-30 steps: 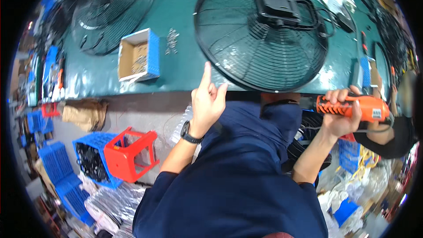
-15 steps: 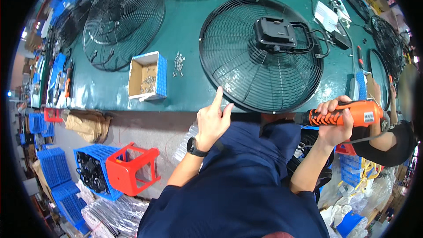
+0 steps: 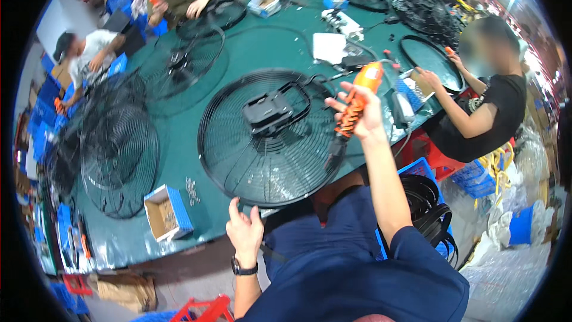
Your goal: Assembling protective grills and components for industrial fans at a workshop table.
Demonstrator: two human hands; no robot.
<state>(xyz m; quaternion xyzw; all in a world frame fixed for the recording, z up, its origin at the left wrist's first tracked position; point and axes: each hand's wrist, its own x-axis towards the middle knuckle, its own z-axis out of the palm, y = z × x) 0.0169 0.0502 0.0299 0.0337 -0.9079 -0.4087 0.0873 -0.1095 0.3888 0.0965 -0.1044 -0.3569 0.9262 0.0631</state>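
A round black fan guard [image 3: 274,170] lies on the green table in front of me, with a black motor housing [image 3: 268,112] at its centre. My left hand [image 3: 244,231] is at the near left rim, thumb and index finger spread, holding nothing. Its index fingertip is at the rim; whether it touches, I cannot tell. My right hand [image 3: 364,113] grips an orange and black electric screwdriver [image 3: 353,113] over the guard's right side, its dark nose slanting down toward the table. A small open carton [image 3: 168,213] with screws stands left of the guard, beside loose screws [image 3: 192,191].
More wire fan guards [image 3: 119,158] lie at the left of the green table [image 3: 271,48]. Co-workers sit at the far side and at the right, one in a black shirt [image 3: 491,110]. Right of me stands a blue crate with black rings [image 3: 423,203]. A red stool [image 3: 205,309] is at lower left.
The view has swung up and to the right, bringing co-workers into sight. My right hand has raised the screwdriver from beyond the table's front edge to over the guard. The left hand stays by the rim.
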